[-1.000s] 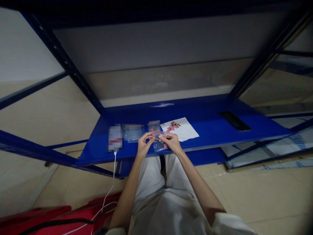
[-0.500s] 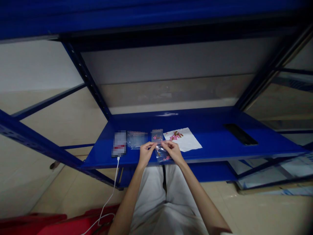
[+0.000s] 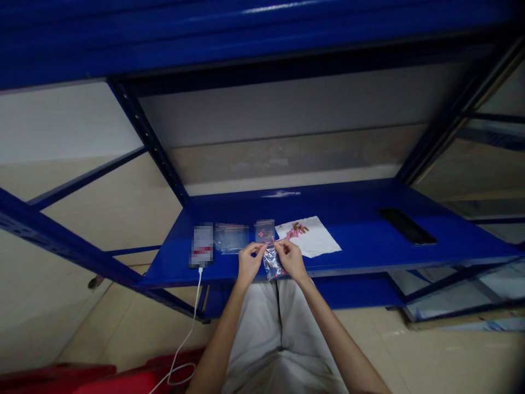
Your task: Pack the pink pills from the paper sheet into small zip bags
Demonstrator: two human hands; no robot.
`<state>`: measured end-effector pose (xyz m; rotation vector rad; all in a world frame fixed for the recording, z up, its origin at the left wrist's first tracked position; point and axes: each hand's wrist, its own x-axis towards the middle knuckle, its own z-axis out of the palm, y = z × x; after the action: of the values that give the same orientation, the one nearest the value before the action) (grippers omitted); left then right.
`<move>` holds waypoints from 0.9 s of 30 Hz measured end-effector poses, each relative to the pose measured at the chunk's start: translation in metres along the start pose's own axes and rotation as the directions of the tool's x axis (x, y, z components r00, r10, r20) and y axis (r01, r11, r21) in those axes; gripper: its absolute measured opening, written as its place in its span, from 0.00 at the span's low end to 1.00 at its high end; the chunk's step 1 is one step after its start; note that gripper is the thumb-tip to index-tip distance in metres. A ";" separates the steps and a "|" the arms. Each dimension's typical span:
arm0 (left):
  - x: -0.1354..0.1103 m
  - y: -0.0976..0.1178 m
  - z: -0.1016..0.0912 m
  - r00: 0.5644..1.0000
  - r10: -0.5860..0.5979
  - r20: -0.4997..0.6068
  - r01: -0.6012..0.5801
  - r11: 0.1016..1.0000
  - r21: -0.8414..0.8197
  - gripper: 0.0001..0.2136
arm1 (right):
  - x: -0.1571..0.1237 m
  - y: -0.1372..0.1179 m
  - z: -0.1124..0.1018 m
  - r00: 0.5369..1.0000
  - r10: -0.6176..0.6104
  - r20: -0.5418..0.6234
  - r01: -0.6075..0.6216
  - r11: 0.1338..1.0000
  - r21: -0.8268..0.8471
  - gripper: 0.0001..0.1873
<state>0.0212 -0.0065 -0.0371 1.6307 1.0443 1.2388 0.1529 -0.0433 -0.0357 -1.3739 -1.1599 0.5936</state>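
Observation:
Between my hands, over the shelf's front edge, hangs a small clear zip bag [image 3: 272, 264] with a few pink and brownish bits inside. My left hand [image 3: 250, 260] pinches its top edge at the left, and my right hand [image 3: 290, 257] pinches the same edge at the right. Just beyond the fingertips, another clear zip bag [image 3: 264, 225] lies flat with small pink pieces in it. On a white paper sheet [image 3: 322, 241] to the right rests a little heap of pink beads and brownish-green pieces [image 3: 297, 230].
Flat clear bags [image 3: 232, 238] are stacked left of my hands, beside a phone [image 3: 202, 246] with a white cable [image 3: 192, 323] running down. A dark phone-like slab [image 3: 406, 226] lies on the right of the blue shelf [image 3: 348, 200]. Blue uprights and an upper shelf [image 3: 262, 38] frame the space.
Both hands and the held bag have come slightly nearer my body, and more of the flat bag's lower part shows. The whole view has shifted a little.

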 end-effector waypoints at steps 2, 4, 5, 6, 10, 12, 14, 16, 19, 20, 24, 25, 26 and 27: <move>0.001 0.001 0.000 1.000 -0.011 0.008 0.011 1.000 -0.011 0.10 | 0.001 0.002 -0.001 1.000 0.007 0.027 -0.008 0.999 0.037 0.17; 0.001 0.003 -0.001 0.999 -0.022 0.027 0.023 0.999 -0.024 0.10 | 0.001 0.004 -0.002 0.998 0.020 0.057 -0.025 0.995 0.095 0.17; 0.001 0.003 -0.001 0.999 -0.028 0.041 0.030 0.999 -0.031 0.10 | 0.002 0.005 -0.002 0.997 0.026 0.071 -0.034 0.992 0.123 0.17; 0.001 0.004 -0.001 0.998 -0.034 0.053 0.036 0.999 -0.038 0.10 | 0.002 0.006 -0.003 0.996 0.031 0.083 -0.043 0.988 0.145 0.17; 0.001 0.007 -0.003 0.997 -0.043 0.060 0.046 0.998 -0.046 0.10 | 0.001 0.004 -0.004 0.989 0.046 0.141 -0.071 0.981 0.181 0.16; 0.001 0.008 -0.004 0.997 -0.040 0.064 0.043 0.998 -0.042 0.10 | 0.001 0.003 -0.004 0.987 0.043 0.157 -0.071 0.982 0.176 0.15; 0.001 0.008 -0.005 0.997 -0.033 0.074 0.036 0.999 -0.040 0.10 | 0.001 0.003 -0.003 0.987 0.017 0.157 -0.042 0.987 0.158 0.14; 0.001 0.007 -0.006 0.997 -0.028 0.077 0.030 0.999 -0.035 0.10 | 0.002 0.004 -0.002 0.987 -0.023 0.158 0.003 0.992 0.128 0.13; 0.001 0.004 -0.006 0.997 -0.018 0.073 0.020 0.999 -0.037 0.10 | 0.003 0.005 -0.001 0.983 -0.052 0.177 0.037 0.996 0.084 0.12; 0.001 0.004 -0.006 0.997 -0.012 0.075 0.015 0.999 -0.040 0.10 | 0.003 0.006 0.000 0.982 -0.051 0.181 0.036 0.996 0.082 0.12; 0.001 0.003 -0.006 0.995 0.008 0.096 -0.005 0.999 -0.038 0.09 | 0.004 0.009 0.000 0.988 -0.040 0.147 0.030 0.997 0.074 0.12; 0.001 0.003 -0.006 0.995 0.008 0.101 -0.005 0.999 -0.033 0.09 | 0.004 0.009 0.001 0.991 -0.037 0.126 0.030 0.998 0.060 0.11; 0.001 0.004 -0.006 0.995 0.007 0.103 -0.004 1.000 -0.030 0.09 | 0.004 0.010 0.001 0.994 -0.033 0.105 0.029 0.999 0.044 0.11; 0.001 0.004 -0.005 0.994 0.004 0.106 -0.001 1.000 -0.028 0.10 | 0.004 0.011 0.001 0.996 -0.030 0.086 0.027 0.999 0.033 0.11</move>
<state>0.0168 -0.0061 -0.0320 1.6580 0.9560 1.1500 0.1569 -0.0371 -0.0446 -1.3138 -1.2320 0.6539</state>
